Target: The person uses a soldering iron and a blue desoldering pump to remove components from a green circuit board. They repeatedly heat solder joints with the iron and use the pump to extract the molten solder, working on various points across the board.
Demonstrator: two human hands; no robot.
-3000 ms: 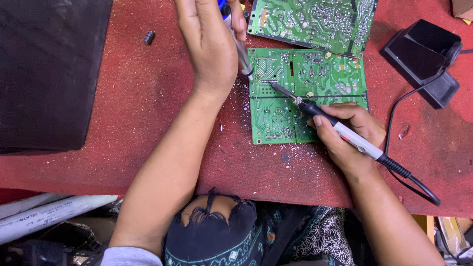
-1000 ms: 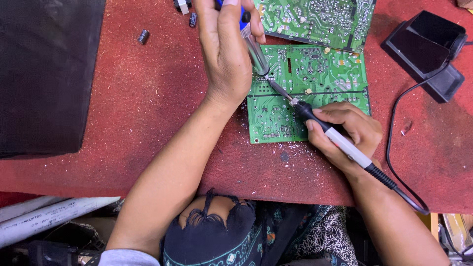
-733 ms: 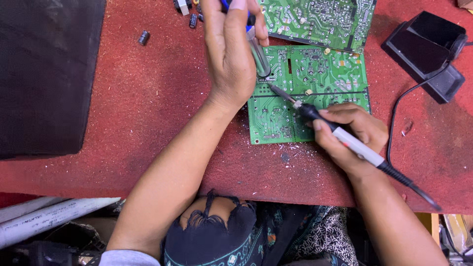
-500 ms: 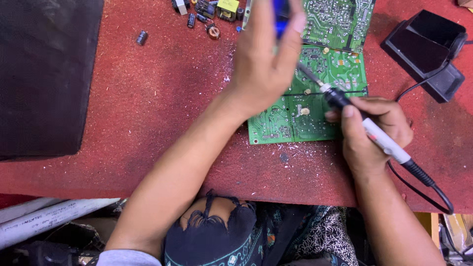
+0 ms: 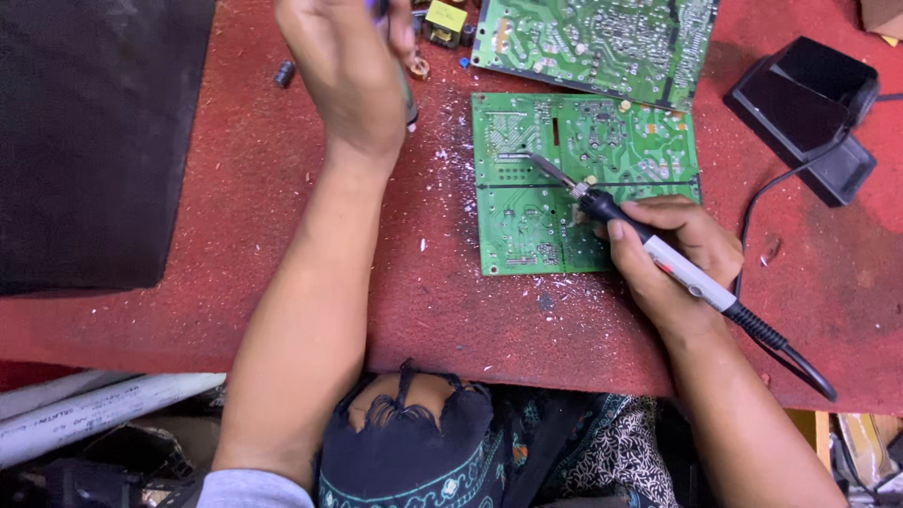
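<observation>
My right hand [image 5: 670, 252] grips a soldering iron [image 5: 649, 246] with a black and white handle; its metal tip rests on the upper left part of a green circuit board [image 5: 527, 221] lying solder side up on the red mat. My left hand [image 5: 348, 66] is lifted to the left of the board, above the mat, closed around a slim dark tool [image 5: 406, 94] whose end sticks out below the fingers. The tool's upper part is hidden by the hand.
A second, larger green circuit board [image 5: 602, 42] lies beyond the first. Small loose components [image 5: 442, 19] sit at the top edge. A black stand [image 5: 809, 113] with a cable is at right, a big black slab [image 5: 94, 132] at left. White solder crumbs dot the mat.
My left hand has pulled off the board and swung to the left with its tool. The soldering iron tip stays on the board, shifted slightly leftward.
</observation>
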